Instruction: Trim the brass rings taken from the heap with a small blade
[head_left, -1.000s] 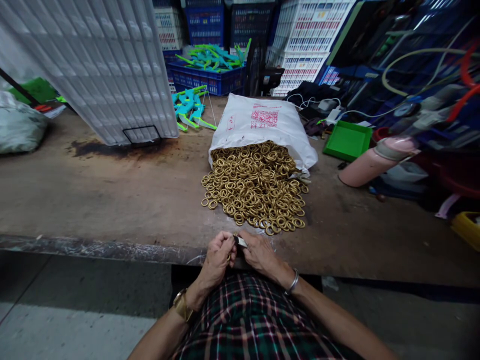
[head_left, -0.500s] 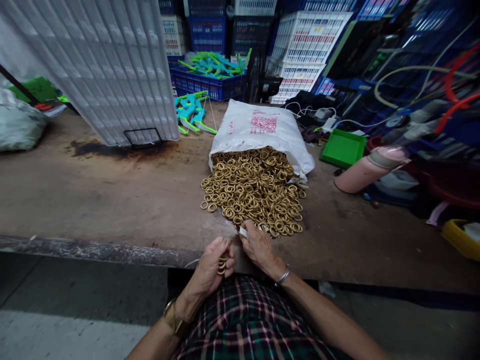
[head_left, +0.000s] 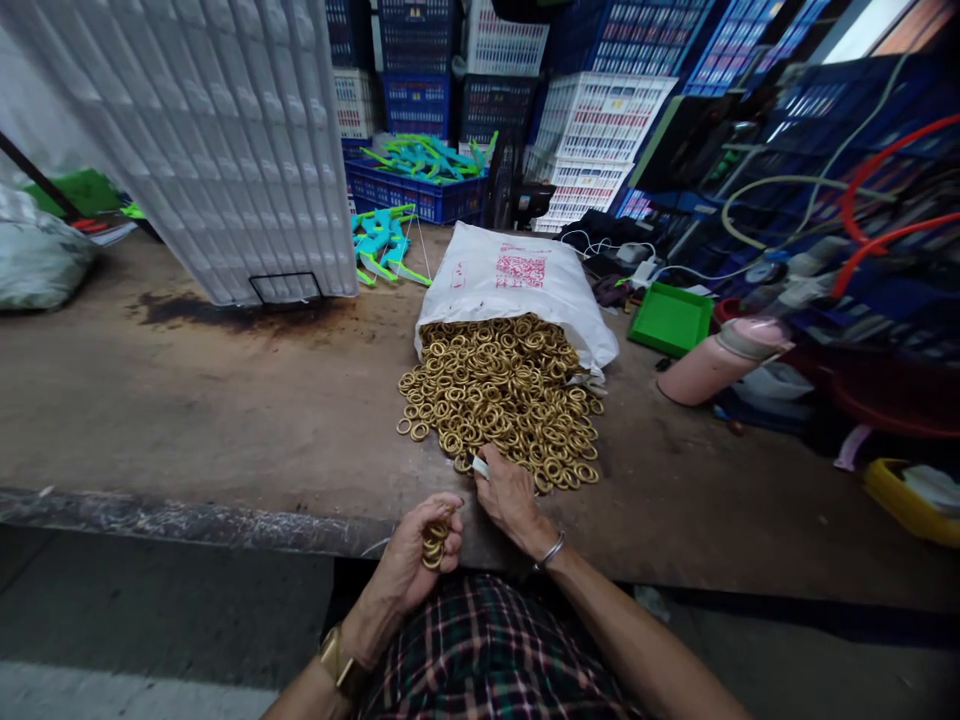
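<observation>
Several gold-coloured rings [head_left: 433, 548] lie in the curled fingers of my left hand [head_left: 414, 550], just off the table's front edge. My right hand [head_left: 511, 500] is closed on a small, flat white tool with a dark tip [head_left: 480, 466]; its exact kind is hard to make out. That hand is at the near edge of a heap of gold-coloured rings [head_left: 499, 400]. The heap spills toward me from the mouth of a white sack [head_left: 480, 270] with red print, lying on its side.
At the left, a tall ribbed translucent panel [head_left: 247, 170] stands on the wooden table [head_left: 225, 420]. Blue-green toy bows [head_left: 386, 240] lie behind the sack. To the right are a green tray [head_left: 671, 320] and a pink bottle [head_left: 712, 365]. Stacked crates [head_left: 600, 110] rise behind.
The camera view has shifted, with the table sitting a little lower in it. My left hand has turned slightly, so its rings show more. My right hand still grips the white tool by the heap.
</observation>
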